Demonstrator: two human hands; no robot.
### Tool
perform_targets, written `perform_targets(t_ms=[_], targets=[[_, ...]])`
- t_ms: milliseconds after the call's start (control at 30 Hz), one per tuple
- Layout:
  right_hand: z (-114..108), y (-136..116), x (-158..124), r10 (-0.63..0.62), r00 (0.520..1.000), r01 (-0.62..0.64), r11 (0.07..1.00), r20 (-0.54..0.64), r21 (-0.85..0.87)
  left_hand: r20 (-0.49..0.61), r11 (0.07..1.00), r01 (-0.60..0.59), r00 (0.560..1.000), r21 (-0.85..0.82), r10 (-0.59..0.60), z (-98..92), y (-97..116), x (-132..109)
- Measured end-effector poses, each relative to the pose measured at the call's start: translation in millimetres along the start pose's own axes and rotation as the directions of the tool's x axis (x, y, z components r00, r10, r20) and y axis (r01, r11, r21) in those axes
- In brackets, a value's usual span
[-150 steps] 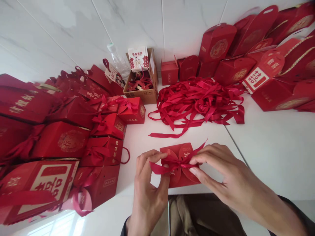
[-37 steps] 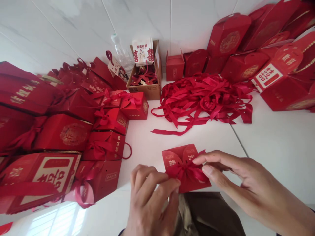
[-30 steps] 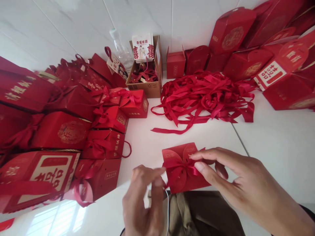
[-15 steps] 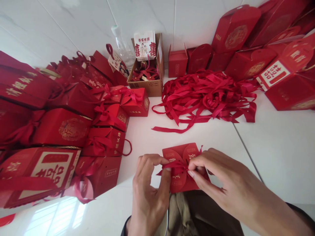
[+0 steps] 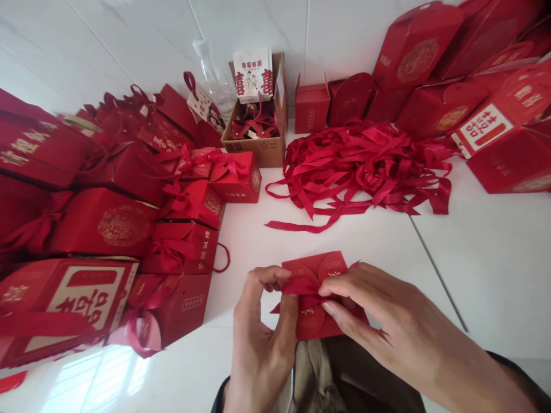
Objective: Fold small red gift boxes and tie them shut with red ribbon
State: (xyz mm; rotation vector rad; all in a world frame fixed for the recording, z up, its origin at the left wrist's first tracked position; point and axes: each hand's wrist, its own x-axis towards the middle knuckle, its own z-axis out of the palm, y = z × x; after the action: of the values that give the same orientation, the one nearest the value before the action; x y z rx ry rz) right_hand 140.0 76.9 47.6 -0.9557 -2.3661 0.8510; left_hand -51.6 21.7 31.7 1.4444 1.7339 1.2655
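Now pinching the red ribbon [image 5: 301, 285] over the petal-flapped box [image 5: 310, 320]

Starting at the far left, large red boxes [image 5: 124, 226] are crowding the white surface [image 5: 241, 246], several wearing tied bows, and one near the front is showing a pale panel [image 5: 74, 302] with red characters. Beside them, a column of smaller bow-tied boxes [image 5: 204, 246] is running away from me, and a red cord loop [image 5: 226, 258] is sticking out from the side of one. Further back, a clear bottle [image 5: 210, 71] is standing by the wall, just left of a cardboard carton [image 5: 260, 152] that is holding a printed white pack [image 5: 253, 73] and dark red pieces.

Closer in, my left hand [image 5: 279, 287] is clamping a loop of the ribbon between thumb and forefinger. To its right, the petal-flapped box is lying between my hands, near the front edge of the surface, with the ribbon crossing its top. Beyond it, a tangled heap of ribbons [image 5: 365, 166] is spreading across the surface, one strand trailing out towards me. My right hand [image 5: 323, 298] is closing thumb and forefinger on the ribbon near its knot. At the far right, more red boxes are leaning and piling together, one displaying a white label [image 5: 484, 131].
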Motion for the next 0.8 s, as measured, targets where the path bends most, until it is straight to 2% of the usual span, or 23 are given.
perform_targets(t_ms=[100, 200, 267, 400, 467, 633, 733, 800], targets=[[0, -1, 1, -0.006, 1.0, 0.005, 0.999, -0.018, -0.035, -0.061, 0.997, 0.014, 0.998, -0.075, -0.019, -1.5, 0, -3], [-5, -4, -1, 0.032, 0.998, -0.03, 0.999, -0.047, 0.032, 0.006, 0.986, -0.007, 1.0, -0.166, 0.008, -8.1, -1, -4], [-10, -7, -4, 0.11, 0.991, -0.103, 0.99, -0.078, 0.091, 0.046, 0.979, -0.033, 0.998, -0.203, 0.044, -13.9, -3, -5], [-19, -7, -10, 0.321, 0.924, -0.306, 0.947, -0.21, 0.1, -0.012, 0.992, -0.045, 0.999, -0.115, 0.044, -21.2, -7, -6], [-20, -2, -10, 0.306, 0.921, -0.296, 0.952, -0.239, 0.078, -0.027, 0.999, -0.033, 0.999, 0.005, 0.033, -21.8, -6, -7], [-14, 10, -7, 0.199, 0.973, -0.195, 0.98, -0.121, 0.047, 0.063, 0.967, -0.062, 0.997, 0.248, 0.048, -22.3, -1, -9], [-12, 13, -8, 0.183, 0.975, -0.178, 0.983, -0.122, 0.051, 0.117, 0.957, -0.074, 0.992, 0.281, 0.043, -23.3, 1, -10], [-13, 13, -8, 0.206, 0.968, -0.205, 0.978, -0.144, 0.026, 0.095, 0.973, -0.034, 0.995, 0.229, 0.013, -22.8, 3, -12]])
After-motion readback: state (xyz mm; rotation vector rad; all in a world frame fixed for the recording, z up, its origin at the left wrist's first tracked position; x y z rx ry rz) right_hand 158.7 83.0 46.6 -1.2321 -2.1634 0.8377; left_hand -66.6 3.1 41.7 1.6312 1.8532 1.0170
